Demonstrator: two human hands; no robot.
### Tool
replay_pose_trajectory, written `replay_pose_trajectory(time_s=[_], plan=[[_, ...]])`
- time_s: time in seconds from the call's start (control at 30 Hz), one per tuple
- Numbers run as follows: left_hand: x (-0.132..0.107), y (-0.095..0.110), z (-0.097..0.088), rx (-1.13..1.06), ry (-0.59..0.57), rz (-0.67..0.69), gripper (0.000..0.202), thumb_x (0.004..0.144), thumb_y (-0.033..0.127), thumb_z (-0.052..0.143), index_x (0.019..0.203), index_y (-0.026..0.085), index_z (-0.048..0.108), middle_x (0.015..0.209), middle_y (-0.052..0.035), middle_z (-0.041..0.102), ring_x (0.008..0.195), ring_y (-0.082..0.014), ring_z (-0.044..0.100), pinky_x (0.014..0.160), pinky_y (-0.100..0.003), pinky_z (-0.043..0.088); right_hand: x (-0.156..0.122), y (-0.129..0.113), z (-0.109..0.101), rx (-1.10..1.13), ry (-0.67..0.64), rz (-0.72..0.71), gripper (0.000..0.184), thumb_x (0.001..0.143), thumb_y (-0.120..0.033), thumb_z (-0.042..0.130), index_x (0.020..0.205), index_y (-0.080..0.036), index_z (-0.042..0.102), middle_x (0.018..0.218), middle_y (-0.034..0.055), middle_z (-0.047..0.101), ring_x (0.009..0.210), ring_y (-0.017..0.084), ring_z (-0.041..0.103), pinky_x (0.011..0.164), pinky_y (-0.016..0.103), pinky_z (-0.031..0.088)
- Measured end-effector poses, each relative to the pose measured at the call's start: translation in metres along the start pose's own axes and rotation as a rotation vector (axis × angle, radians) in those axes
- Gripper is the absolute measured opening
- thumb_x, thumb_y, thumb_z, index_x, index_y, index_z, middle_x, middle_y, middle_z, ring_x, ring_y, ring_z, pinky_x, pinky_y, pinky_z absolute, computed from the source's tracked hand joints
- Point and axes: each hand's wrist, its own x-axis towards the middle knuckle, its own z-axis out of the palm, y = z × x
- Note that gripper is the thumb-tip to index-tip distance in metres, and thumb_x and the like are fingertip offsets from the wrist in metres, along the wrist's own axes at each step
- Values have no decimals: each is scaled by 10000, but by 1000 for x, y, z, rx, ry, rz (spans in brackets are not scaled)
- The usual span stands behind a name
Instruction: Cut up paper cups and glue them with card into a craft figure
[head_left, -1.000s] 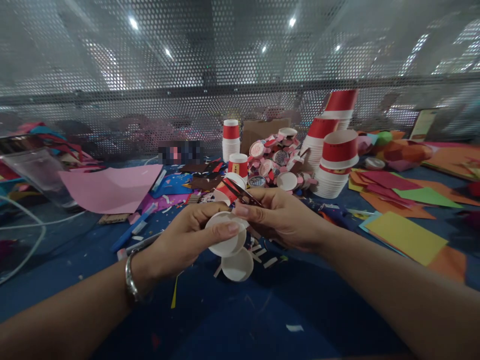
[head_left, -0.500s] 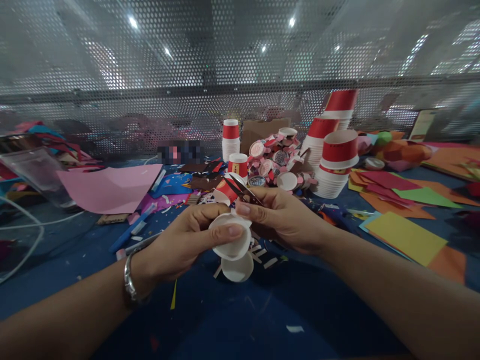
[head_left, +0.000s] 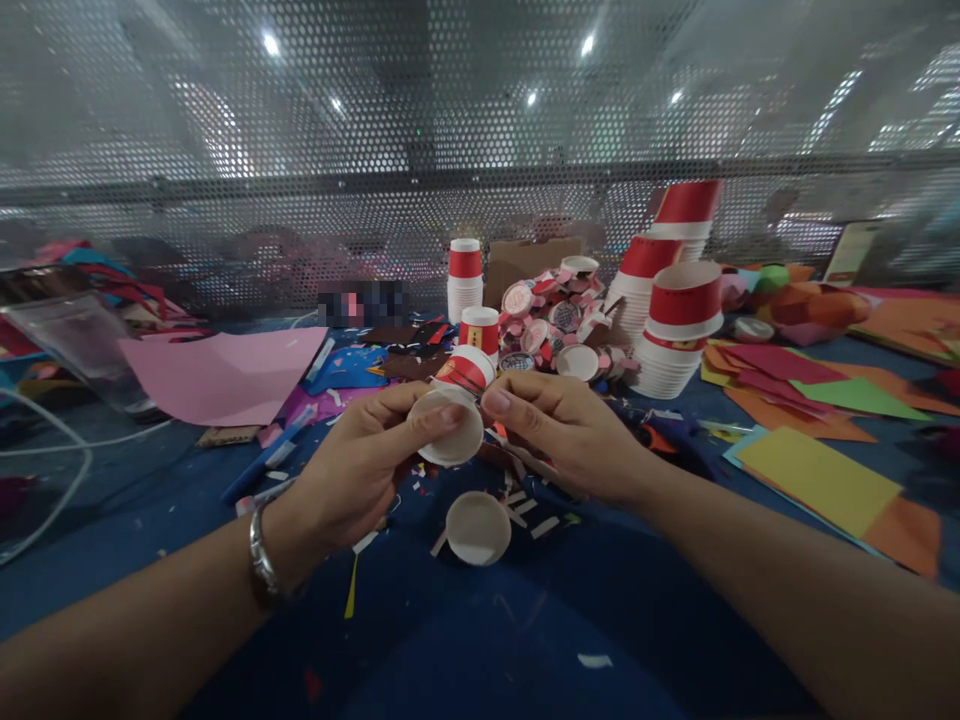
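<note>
From my remote feed: perforated screen (head_left: 420, 110) backs the blue table (head_left: 615, 610), probably keeping things from sliding off. Pink sheet (head_left: 229, 375) lies left; tall cup stack (head_left: 682, 305) stands right, nested presumably to save room, with a loose disc pile (head_left: 551, 320) heaped beside it. Left hand (head_left: 367, 440) grasps a shallow white disc (head_left: 454, 442), thumb on its face, fingers behind, seemingly to leave the rim reachable; I place it above the table, just beside the right thumb. Right hand (head_left: 559, 425) has fingers curled round what look like scissors (head_left: 472, 386), mostly hidden. Nearer the wearer lies a second disc (head_left: 478, 528), handy, I judge, among paper strips (head_left: 546, 527).
</note>
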Motion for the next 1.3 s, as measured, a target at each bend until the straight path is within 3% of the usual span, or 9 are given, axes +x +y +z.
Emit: replay_pose_trajectory(time_s=[0.13, 0.27, 0.5, 0.9, 1.3], plan=[[1, -1, -1, 16, 20, 56, 145, 808, 318, 857, 825, 179, 821, 817, -13, 742, 734, -92, 619, 672, -167, 494, -2, 1, -2, -124, 45, -18, 324, 937, -488, 705, 848, -189, 621, 659, -45, 529, 563, 96, 479, 507, 231, 353], [0, 1, 0, 69, -14, 86, 113, 833, 313, 838, 833, 201, 830, 785, -3, 733, 698, -87, 599, 650, -171, 489, -3, 0, -2, -171, 39, -43, 300, 943, -466, 704, 862, -183, 647, 681, -35, 577, 575, 101, 521, 529, 240, 377], [-2, 1, 1, 111, -53, 157, 96, 845, 305, 827, 867, 214, 842, 749, 3, 714, 633, -77, 549, 594, -171, 468, -5, -5, -4, -336, 38, -84, 355, 960, -509, 666, 836, -176, 658, 683, -24, 581, 599, 115, 518, 544, 263, 364], [-3, 0, -2, 192, -57, 189, 117, 869, 317, 799, 897, 211, 836, 813, -24, 746, 655, -102, 580, 619, -204, 483, -7, -9, -4, -448, 39, -98, 378, 977, -519, 638, 801, -184, 634, 681, -22, 573, 612, 116, 502, 559, 265, 352], [-2, -1, -3, 206, -66, 191, 130, 876, 317, 790, 956, 222, 831, 928, -39, 786, 811, -144, 673, 733, -224, 536, -7, -11, -5, -530, 62, -142, 427, 981, -538, 625, 740, -185, 618, 644, -15, 593, 595, 113, 498, 565, 255, 362]])
